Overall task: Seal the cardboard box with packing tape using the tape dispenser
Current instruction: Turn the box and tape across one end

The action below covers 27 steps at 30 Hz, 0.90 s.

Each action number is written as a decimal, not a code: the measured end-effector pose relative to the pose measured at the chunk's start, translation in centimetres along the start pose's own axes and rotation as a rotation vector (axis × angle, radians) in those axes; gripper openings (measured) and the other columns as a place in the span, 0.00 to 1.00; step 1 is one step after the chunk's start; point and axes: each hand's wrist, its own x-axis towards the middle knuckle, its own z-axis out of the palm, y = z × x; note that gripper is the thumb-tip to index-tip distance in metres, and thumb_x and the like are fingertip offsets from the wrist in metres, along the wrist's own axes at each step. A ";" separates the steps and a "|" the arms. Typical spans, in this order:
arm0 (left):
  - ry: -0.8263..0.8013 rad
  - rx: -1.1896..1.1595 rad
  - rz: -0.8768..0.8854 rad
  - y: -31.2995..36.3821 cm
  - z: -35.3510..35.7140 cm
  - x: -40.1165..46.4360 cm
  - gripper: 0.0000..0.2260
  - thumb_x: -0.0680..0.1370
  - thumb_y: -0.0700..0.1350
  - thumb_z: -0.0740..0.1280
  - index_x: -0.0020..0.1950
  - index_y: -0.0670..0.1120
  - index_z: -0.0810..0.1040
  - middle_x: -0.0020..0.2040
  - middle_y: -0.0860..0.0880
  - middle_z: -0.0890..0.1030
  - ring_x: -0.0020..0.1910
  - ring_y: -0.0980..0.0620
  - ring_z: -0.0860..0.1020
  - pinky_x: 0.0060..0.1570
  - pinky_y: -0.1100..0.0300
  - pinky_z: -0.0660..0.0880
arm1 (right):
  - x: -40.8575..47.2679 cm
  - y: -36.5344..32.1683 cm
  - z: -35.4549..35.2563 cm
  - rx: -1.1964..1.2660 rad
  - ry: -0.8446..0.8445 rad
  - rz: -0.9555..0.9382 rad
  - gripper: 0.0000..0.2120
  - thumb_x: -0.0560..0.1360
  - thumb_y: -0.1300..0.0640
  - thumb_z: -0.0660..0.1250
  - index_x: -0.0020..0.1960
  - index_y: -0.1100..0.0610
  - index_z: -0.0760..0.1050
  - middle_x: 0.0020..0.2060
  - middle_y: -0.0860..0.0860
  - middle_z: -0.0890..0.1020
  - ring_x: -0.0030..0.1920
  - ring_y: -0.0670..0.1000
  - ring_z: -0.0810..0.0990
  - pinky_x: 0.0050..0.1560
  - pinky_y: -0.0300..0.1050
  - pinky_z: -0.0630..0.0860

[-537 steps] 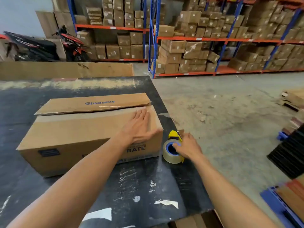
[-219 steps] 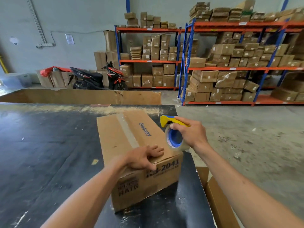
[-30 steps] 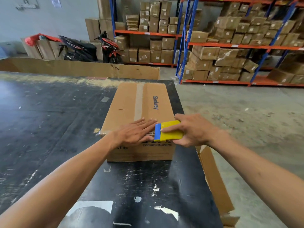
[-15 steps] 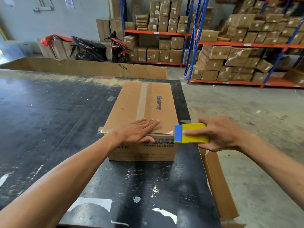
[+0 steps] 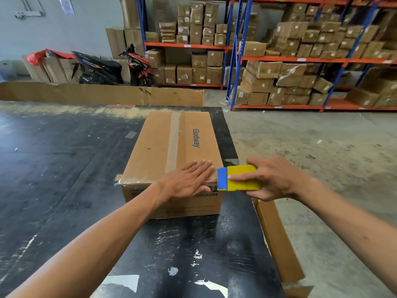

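Note:
A closed brown cardboard box [image 5: 156, 145] printed "Glodway" lies lengthwise on the black table [image 5: 64, 160]. A strip of clear tape [image 5: 174, 136] runs along its top seam, and another strip crosses the near top edge. My left hand [image 5: 187, 181] lies flat, fingers together, on the box's near right corner. My right hand [image 5: 272, 179] grips the yellow and blue tape dispenser [image 5: 238, 178] just off the box's right side, its blue end touching the near right corner. The tape roll is hidden by my hand.
A flat cardboard sheet [image 5: 277, 239] leans against the table's right edge. A long cardboard panel [image 5: 96, 93] stands behind the table. Beyond are a parked motorbike [image 5: 113, 67] and orange-blue racks [image 5: 236, 59] full of cartons. Concrete floor [image 5: 311, 143] lies to the right.
My right hand has drawn the dispenser rightward along the box's near edge, from the box top to just past its right corner. My left hand stays pressed on the near corner.

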 end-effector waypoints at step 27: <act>-0.039 0.040 0.001 0.2 -0.6 -0.4 0.39 0.78 0.66 0.34 0.81 0.42 0.46 0.82 0.42 0.50 0.81 0.48 0.48 0.77 0.56 0.40 | -3.1 -0.2 5.4 -0.207 -0.171 -0.170 0.19 0.68 0.47 0.63 0.57 0.47 0.77 0.39 0.55 0.76 0.29 0.52 0.75 0.23 0.39 0.66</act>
